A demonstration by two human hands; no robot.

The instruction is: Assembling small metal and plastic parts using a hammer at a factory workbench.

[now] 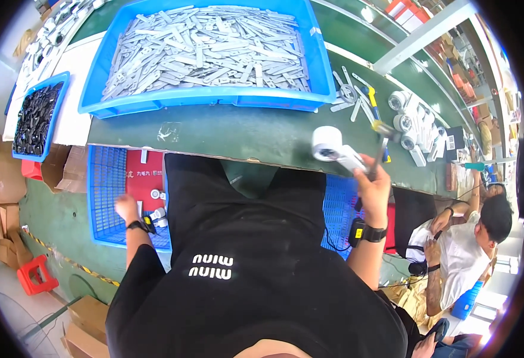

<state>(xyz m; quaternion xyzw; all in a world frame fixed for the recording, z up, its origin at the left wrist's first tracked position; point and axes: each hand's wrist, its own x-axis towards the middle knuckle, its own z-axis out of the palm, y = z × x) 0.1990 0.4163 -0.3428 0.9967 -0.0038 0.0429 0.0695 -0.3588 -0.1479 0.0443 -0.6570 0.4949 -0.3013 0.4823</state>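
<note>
Part (pixel 348 157), white with round end, is held above the worktop (pixel 244 134) by the right hand (pixel 372 182), perhaps leaving this end free. Left hand (pixel 128 207) is over blue basket (pixel 108 179); its grip I cannot tell.

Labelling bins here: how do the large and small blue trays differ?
The large tray holds grey strips; the small tray holds black parts. The large tray lies farther right than the small tray. Both are blue, open-topped and well filled.
</note>
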